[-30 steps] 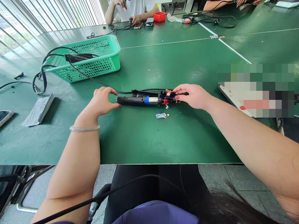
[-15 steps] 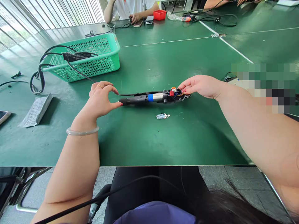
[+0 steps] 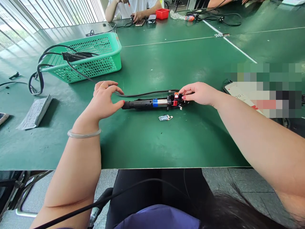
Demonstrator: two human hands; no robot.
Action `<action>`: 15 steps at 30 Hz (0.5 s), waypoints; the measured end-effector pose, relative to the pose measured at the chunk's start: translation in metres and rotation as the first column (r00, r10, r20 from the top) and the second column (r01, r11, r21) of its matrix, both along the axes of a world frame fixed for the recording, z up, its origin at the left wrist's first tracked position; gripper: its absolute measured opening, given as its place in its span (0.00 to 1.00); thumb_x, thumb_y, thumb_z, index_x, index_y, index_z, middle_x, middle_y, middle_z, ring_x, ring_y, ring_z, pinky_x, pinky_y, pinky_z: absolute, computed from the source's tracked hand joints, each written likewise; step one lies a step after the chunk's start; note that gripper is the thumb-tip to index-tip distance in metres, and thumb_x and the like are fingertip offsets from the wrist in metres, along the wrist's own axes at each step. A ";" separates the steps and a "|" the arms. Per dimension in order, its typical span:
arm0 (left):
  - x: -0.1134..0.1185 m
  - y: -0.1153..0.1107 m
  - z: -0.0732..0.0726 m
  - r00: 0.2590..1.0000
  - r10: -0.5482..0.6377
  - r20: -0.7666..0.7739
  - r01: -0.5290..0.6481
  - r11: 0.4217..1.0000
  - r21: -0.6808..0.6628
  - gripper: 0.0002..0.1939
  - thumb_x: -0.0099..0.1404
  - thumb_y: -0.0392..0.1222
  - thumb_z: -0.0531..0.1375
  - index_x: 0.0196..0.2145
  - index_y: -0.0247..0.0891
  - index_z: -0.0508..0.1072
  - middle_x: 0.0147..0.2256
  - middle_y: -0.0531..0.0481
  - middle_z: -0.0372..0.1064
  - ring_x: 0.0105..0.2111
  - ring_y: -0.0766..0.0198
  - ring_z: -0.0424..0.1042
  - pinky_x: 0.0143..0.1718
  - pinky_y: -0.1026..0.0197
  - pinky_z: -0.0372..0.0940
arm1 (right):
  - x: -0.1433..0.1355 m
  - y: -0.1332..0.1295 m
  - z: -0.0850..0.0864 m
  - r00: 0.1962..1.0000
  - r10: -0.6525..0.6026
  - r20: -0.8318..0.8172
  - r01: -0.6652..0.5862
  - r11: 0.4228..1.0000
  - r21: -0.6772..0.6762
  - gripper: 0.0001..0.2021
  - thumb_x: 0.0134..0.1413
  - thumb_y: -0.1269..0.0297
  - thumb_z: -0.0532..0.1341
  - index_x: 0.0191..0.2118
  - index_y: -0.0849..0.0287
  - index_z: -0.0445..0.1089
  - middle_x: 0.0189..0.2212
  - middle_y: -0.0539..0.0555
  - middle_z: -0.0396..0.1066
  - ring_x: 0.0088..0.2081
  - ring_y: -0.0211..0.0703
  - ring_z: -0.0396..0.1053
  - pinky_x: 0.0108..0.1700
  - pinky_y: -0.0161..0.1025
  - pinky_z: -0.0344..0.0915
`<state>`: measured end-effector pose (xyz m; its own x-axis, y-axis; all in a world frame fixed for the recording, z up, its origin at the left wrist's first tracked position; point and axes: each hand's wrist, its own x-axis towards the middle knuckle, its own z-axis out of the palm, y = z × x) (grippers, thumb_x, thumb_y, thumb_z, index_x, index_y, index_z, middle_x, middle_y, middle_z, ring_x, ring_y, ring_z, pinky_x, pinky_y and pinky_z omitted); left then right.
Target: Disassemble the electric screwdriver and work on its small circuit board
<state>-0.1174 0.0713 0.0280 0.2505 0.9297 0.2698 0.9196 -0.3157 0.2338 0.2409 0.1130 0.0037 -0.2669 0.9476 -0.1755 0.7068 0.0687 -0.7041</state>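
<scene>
From where I'm standing, the thing being handled is a long black device (image 3: 145, 104), lying crosswise on the green table (image 3: 143, 140) in front of the seated person, with a blue band, a silvery stretch and a cluster of red and orange parts and small wires at its three o'clock end. The left hand (image 3: 105, 99) is at its nine o'clock end, spread open in a wide C, the thumb's tip at the dark end and the fingertips close by the black cord (image 3: 145, 93); I can't tell whether those fingers press on the cord. The right hand (image 3: 197, 93) comes in from three o'clock, thumb and fingertips pinching at the wired end, though just which bit is between them is too small to make out. Near the device, at about five o'clock, lies a small pale metallic piece (image 3: 165, 117). Up at ten o'clock sits a mint-green basket (image 3: 114, 60) with black cables bundled in it and looping over its rim. A crumpled pale packet (image 3: 37, 111) rests well apart at nine o'clock. Across the table, between eleven and twelve, another person (image 3: 133, 9) works beside a phone (image 3: 140, 23), with a red bin (image 3: 162, 13) at twelve and tangled cables (image 3: 214, 17) at one.
</scene>
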 end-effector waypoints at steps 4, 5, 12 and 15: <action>0.002 -0.001 0.000 0.999 -0.031 0.012 0.031 0.999 0.022 0.14 0.58 0.49 0.61 0.41 0.43 0.73 0.55 0.45 0.63 0.60 0.45 0.54 0.62 0.39 0.52 | 0.000 -0.008 -0.003 0.995 -0.025 0.101 0.013 0.992 0.127 0.13 0.49 0.69 0.61 0.41 0.54 0.77 0.37 0.51 0.78 0.39 0.44 0.74 0.49 0.46 0.67; 0.002 -0.001 0.000 0.999 -0.039 0.014 0.038 0.999 0.032 0.14 0.58 0.49 0.61 0.41 0.43 0.73 0.55 0.45 0.63 0.60 0.45 0.54 0.62 0.39 0.51 | 0.001 -0.010 -0.004 0.990 -0.034 0.133 0.012 0.987 0.162 0.13 0.50 0.68 0.61 0.42 0.53 0.78 0.38 0.51 0.78 0.40 0.45 0.73 0.49 0.46 0.67; 0.014 -0.002 -0.004 0.986 -0.166 0.005 0.165 0.983 0.085 0.16 0.54 0.49 0.66 0.40 0.43 0.74 0.55 0.46 0.63 0.59 0.45 0.55 0.61 0.38 0.51 | -0.002 -0.022 -0.009 0.982 -0.073 0.176 0.020 0.958 0.286 0.14 0.51 0.65 0.59 0.42 0.53 0.79 0.40 0.53 0.78 0.43 0.48 0.73 0.47 0.46 0.67; 0.026 -0.005 -0.006 0.975 -0.221 -0.012 0.220 0.968 0.123 0.13 0.55 0.48 0.66 0.37 0.42 0.75 0.54 0.46 0.64 0.58 0.46 0.57 0.60 0.38 0.52 | -0.002 -0.029 -0.013 0.985 -0.107 0.137 0.060 0.950 0.307 0.15 0.51 0.63 0.59 0.42 0.52 0.80 0.41 0.52 0.78 0.42 0.49 0.73 0.45 0.45 0.67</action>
<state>-0.0912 0.0666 0.0220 0.4451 0.8115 0.3787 0.8238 -0.5368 0.1822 0.2386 0.0841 -0.0093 -0.1768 0.9802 0.0893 0.8152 0.1967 -0.5447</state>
